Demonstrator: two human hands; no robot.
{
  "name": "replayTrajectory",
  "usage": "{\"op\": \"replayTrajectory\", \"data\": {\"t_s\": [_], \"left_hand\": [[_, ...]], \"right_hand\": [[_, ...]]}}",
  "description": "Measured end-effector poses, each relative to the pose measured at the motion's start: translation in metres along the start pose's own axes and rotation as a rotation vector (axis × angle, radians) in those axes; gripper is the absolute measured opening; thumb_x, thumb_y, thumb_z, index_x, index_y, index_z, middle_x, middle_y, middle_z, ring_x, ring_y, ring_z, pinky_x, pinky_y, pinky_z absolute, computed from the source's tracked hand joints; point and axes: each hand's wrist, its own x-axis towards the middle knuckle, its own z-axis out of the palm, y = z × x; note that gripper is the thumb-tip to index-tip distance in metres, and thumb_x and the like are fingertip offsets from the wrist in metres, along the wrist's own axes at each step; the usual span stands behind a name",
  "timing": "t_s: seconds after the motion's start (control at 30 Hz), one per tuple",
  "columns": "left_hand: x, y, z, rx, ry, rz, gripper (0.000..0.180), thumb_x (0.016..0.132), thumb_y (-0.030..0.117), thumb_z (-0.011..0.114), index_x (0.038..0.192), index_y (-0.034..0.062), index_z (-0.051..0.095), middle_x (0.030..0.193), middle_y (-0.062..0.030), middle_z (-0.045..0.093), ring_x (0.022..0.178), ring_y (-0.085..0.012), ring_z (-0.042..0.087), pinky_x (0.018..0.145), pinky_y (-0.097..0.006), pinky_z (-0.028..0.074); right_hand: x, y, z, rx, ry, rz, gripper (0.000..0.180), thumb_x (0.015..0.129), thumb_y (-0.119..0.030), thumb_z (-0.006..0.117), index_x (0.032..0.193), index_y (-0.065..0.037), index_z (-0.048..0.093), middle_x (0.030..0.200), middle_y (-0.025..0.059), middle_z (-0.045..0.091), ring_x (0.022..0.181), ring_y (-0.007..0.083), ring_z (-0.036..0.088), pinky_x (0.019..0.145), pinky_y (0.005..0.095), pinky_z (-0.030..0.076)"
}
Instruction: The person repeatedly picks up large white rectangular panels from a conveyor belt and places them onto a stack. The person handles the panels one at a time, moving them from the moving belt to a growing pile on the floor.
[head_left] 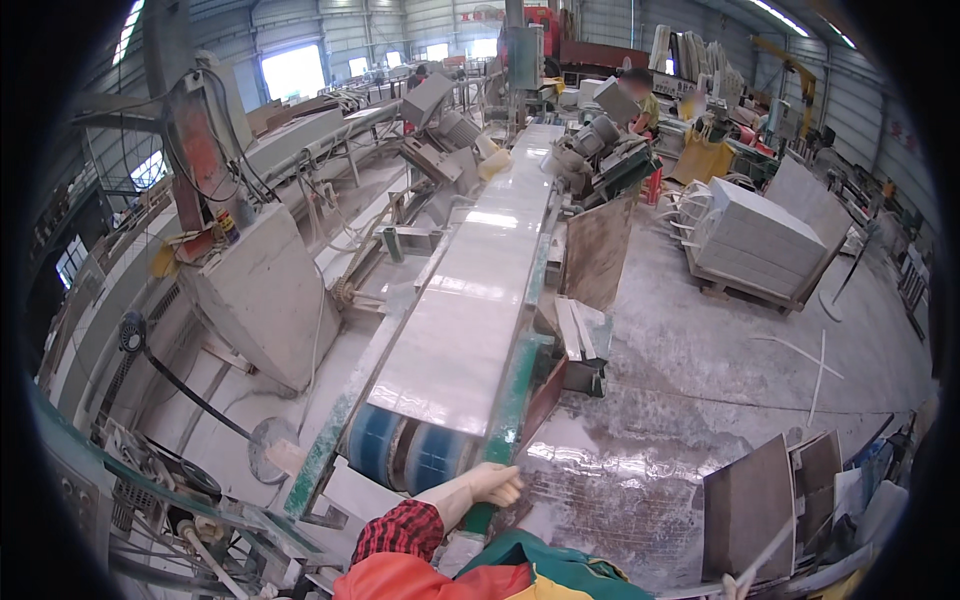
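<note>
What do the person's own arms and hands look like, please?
The left hand appears to wear a pale, long-cuffed glove; its sleeve is checked red and black. The right hand barely shows at the lower edge, too little to describe.

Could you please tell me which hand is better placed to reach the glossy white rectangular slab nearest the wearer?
Probably the cream-gloved left hand: it is by the green metal rail alongside the white slab. The right hand, barely visible at the lower edge, looks farther away.

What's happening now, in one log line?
left hand: by green rail | white slab: on blue belt | sleeve: red-black plaid
</note>
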Motion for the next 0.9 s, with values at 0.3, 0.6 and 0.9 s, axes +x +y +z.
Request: {"op": "replayTrajectory", "data": {"t_s": [0.3,0.6,0.9], "left_hand": [[-0.078,0.057,0.148,-0.348,-0.299,0.282,0.054,0.098,0.028,0.054,0.143,0.0063,0.033,0.135,-0.0142,0.050,0.119,-0.0244,0.055,0.099,-0.037,0.049],[-0.102,0.040,0.071,-0.696,0.083,0.676,0.036,0.094,0.006,0.048,0.130,0.0049,0.043,0.121,-0.0133,0.058,0.110,-0.0302,0.060,0.092,-0.045,0.053],[-0.108,-0.006,-0.052,-0.744,0.546,0.724,0.025,0.093,0.005,0.046,0.118,0.0098,0.047,0.106,-0.0091,0.061,0.085,-0.0231,0.065,0.059,-0.036,0.050]], "right_hand": [[0.009,0.045,0.154,-0.292,-1.070,-0.082,0.076,0.058,0.003,0.082,0.130,-0.004,0.057,0.136,0.0118,0.051,0.122,0.0277,0.051,0.095,0.0403,0.047],[-0.091,0.017,0.273,-0.688,-1.465,-1.451,0.059,0.061,-0.026,0.083,0.115,-0.012,0.062,0.128,0.0158,0.054,0.117,0.0401,0.051,0.093,0.0423,0.048],[-0.011,0.074,0.210,-0.773,-1.337,-0.963,0.055,0.075,-0.019,0.078,0.126,-0.008,0.060,0.136,0.0219,0.052,0.127,0.0351,0.050,0.107,0.0392,0.039]]}}
